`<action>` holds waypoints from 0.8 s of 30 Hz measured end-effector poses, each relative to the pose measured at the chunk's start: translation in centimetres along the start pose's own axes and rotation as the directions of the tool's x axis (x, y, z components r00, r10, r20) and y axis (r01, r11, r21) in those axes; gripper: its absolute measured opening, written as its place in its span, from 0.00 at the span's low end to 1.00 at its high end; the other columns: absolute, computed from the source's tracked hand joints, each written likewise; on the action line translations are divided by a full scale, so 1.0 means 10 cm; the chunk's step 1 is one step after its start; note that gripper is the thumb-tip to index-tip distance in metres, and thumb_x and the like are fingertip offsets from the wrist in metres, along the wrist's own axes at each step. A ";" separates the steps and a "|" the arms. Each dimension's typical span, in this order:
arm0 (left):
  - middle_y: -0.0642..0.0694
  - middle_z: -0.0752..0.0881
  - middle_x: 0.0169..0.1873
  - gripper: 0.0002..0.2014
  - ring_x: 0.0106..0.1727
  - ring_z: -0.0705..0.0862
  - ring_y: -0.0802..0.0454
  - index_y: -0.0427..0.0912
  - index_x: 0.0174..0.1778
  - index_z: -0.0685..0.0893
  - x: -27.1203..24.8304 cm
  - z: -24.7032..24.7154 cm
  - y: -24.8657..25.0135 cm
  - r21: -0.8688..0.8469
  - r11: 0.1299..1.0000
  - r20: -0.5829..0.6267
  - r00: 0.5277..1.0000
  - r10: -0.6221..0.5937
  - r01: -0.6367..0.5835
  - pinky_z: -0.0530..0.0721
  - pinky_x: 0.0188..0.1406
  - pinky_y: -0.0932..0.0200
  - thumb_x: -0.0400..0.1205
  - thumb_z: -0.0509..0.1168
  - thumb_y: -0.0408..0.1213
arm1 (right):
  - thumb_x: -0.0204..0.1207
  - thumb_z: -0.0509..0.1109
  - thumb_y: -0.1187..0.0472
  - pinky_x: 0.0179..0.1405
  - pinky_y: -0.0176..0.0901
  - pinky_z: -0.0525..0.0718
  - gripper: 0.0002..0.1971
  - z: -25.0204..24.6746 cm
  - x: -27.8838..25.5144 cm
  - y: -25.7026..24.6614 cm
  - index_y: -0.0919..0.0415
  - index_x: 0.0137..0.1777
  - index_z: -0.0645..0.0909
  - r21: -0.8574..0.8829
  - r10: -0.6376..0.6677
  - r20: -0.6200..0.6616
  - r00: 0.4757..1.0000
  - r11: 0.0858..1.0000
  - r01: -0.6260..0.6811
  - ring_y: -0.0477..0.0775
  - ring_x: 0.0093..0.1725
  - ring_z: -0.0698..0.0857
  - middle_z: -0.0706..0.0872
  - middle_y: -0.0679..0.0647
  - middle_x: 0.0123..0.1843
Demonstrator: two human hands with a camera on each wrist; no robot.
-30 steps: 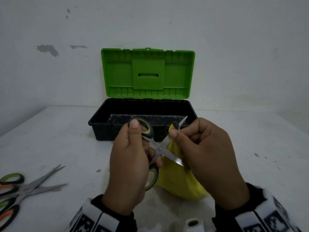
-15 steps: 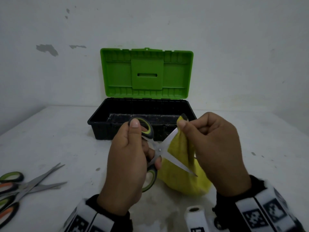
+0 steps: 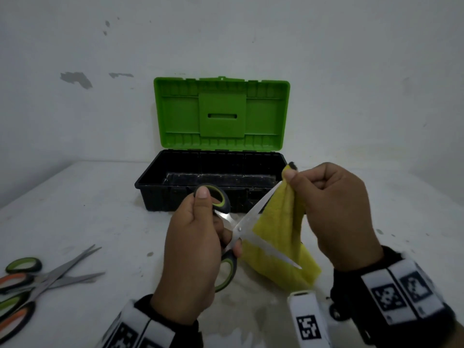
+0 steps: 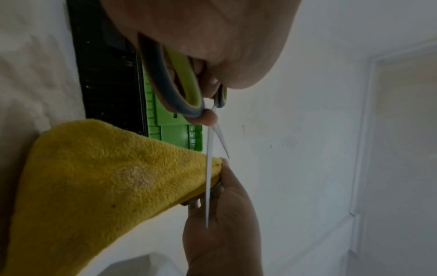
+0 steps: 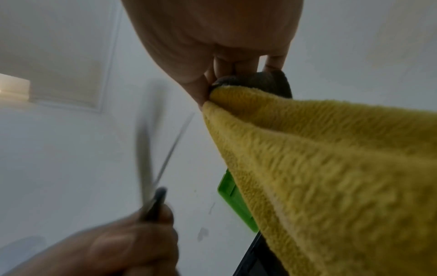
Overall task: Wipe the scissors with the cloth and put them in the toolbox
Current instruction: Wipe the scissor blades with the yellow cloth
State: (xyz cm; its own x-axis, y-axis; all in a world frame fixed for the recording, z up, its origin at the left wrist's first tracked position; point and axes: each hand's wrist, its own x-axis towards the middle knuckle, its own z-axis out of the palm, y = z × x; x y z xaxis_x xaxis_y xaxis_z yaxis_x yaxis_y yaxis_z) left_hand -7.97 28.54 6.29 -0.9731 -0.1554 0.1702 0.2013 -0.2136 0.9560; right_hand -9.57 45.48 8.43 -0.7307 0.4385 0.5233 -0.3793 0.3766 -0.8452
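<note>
My left hand (image 3: pixel 198 237) grips the black-and-green handles of a pair of scissors (image 3: pixel 239 229), whose blades stand spread apart in a V. The upper blade (image 3: pixel 261 204) points up and right, the lower blade (image 3: pixel 273 253) down and right across the cloth. My right hand (image 3: pixel 331 212) pinches a yellow cloth (image 3: pixel 278 227) near its top, at the tip of the upper blade; the cloth hangs down behind the blades. In the left wrist view the scissors (image 4: pixel 209 168) cross the cloth (image 4: pixel 106 177). The toolbox (image 3: pixel 213 182) stands behind, black, its green lid (image 3: pixel 221 116) upright.
Further pairs of scissors (image 3: pixel 37 280), with green and orange handles, lie at the table's left front edge. A white wall rises right behind the toolbox. White table surface (image 3: pixel 75 209) spreads to the left and right of my hands.
My right hand has slid the pinched cloth up and to the right along the upper blade, from near the pivot out to its tip. The left hand has held the scissors still.
</note>
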 end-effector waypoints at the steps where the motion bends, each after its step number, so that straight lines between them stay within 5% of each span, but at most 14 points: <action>1: 0.52 0.62 0.15 0.19 0.15 0.71 0.48 0.39 0.39 0.75 0.01 -0.01 -0.01 0.002 1.000 -0.005 1.000 -0.007 0.007 0.76 0.20 0.56 0.90 0.51 0.47 | 0.70 0.81 0.53 0.29 0.50 0.86 0.13 -0.04 0.02 0.01 0.56 0.31 0.84 0.011 0.017 -0.009 1.000 1.000 -0.017 0.48 0.25 0.82 0.86 0.51 0.24; 3: 0.51 0.63 0.16 0.19 0.17 0.73 0.47 0.39 0.39 0.75 0.02 -0.02 -0.01 0.001 1.000 -0.018 1.000 -0.009 0.010 0.78 0.22 0.55 0.90 0.51 0.48 | 0.71 0.81 0.52 0.31 0.51 0.86 0.13 -0.11 0.01 0.00 0.57 0.32 0.84 0.018 0.011 0.003 1.000 1.000 -0.011 0.50 0.27 0.83 0.87 0.55 0.26; 6: 0.51 0.63 0.17 0.20 0.18 0.73 0.47 0.38 0.39 0.74 0.03 -0.01 -0.01 -0.020 0.999 -0.015 1.000 -0.026 0.026 0.79 0.22 0.54 0.90 0.51 0.48 | 0.70 0.80 0.55 0.25 0.33 0.79 0.12 -0.15 -0.12 -0.10 0.60 0.34 0.83 -0.020 -0.113 0.099 0.989 0.993 0.115 0.44 0.25 0.81 0.87 0.54 0.28; 8: 0.52 0.63 0.17 0.20 0.18 0.73 0.47 0.40 0.37 0.73 0.04 0.01 0.00 -0.029 0.999 0.003 0.999 -0.046 0.046 0.79 0.22 0.55 0.90 0.51 0.47 | 0.69 0.81 0.54 0.24 0.34 0.79 0.11 -0.14 -0.23 -0.15 0.58 0.33 0.83 -0.072 -0.201 0.220 0.955 0.973 0.221 0.49 0.27 0.84 0.87 0.53 0.29; 11: 0.46 0.63 0.21 0.20 0.25 0.74 0.41 0.41 0.35 0.72 0.06 0.03 0.01 -0.002 0.998 0.035 0.997 -0.069 0.069 0.78 0.18 0.61 0.90 0.51 0.49 | 0.67 0.79 0.51 0.27 0.27 0.77 0.09 -0.11 -0.33 -0.13 0.51 0.33 0.83 -0.094 -0.257 0.380 0.888 0.945 0.314 0.45 0.32 0.86 0.88 0.43 0.33; 14: 0.47 0.64 0.20 0.21 0.19 0.79 0.41 0.44 0.32 0.71 0.08 0.03 0.03 0.063 0.997 0.041 0.998 -0.050 0.047 0.76 0.17 0.63 0.89 0.52 0.50 | 0.68 0.82 0.57 0.30 0.20 0.74 0.09 -0.10 -0.32 -0.09 0.53 0.33 0.84 -0.070 -0.252 0.448 0.858 0.947 0.315 0.39 0.32 0.85 0.86 0.38 0.32; 18: 0.50 0.66 0.15 0.22 0.21 0.85 0.38 0.44 0.33 0.69 0.07 0.00 0.02 0.171 0.985 0.039 0.999 0.000 -0.007 0.75 0.25 0.53 0.89 0.51 0.52 | 0.68 0.83 0.56 0.27 0.23 0.75 0.09 -0.06 -0.31 -0.10 0.55 0.31 0.86 -0.111 -0.220 0.468 0.856 0.946 0.304 0.46 0.31 0.86 0.88 0.43 0.30; 21: 0.51 0.69 0.12 0.21 0.18 0.82 0.42 0.44 0.33 0.69 0.07 -0.01 0.05 0.161 0.987 0.025 1.000 -0.002 -0.002 0.80 0.28 0.48 0.89 0.50 0.51 | 0.67 0.83 0.55 0.25 0.26 0.74 0.12 -0.04 -0.25 -0.07 0.55 0.29 0.84 -0.103 -0.185 0.350 0.918 0.967 0.234 0.46 0.26 0.82 0.86 0.48 0.27; 24: 0.50 0.70 0.13 0.21 0.18 0.81 0.44 0.44 0.33 0.70 0.07 0.00 0.06 0.139 0.990 0.017 0.999 -0.032 0.030 0.81 0.28 0.48 0.89 0.51 0.50 | 0.67 0.83 0.55 0.24 0.40 0.75 0.14 -0.05 -0.19 -0.03 0.59 0.28 0.82 -0.032 -0.107 0.277 0.955 0.992 0.121 0.58 0.25 0.78 0.84 0.58 0.24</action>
State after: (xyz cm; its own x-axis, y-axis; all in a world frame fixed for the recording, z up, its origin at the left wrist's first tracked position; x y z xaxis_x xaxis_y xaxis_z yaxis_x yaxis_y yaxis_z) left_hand -8.52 28.27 6.95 -0.9808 -0.1324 0.1431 0.1547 -0.0824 0.9845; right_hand -7.76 44.91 7.72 -0.8142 0.1528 0.5601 -0.4463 0.4525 -0.7721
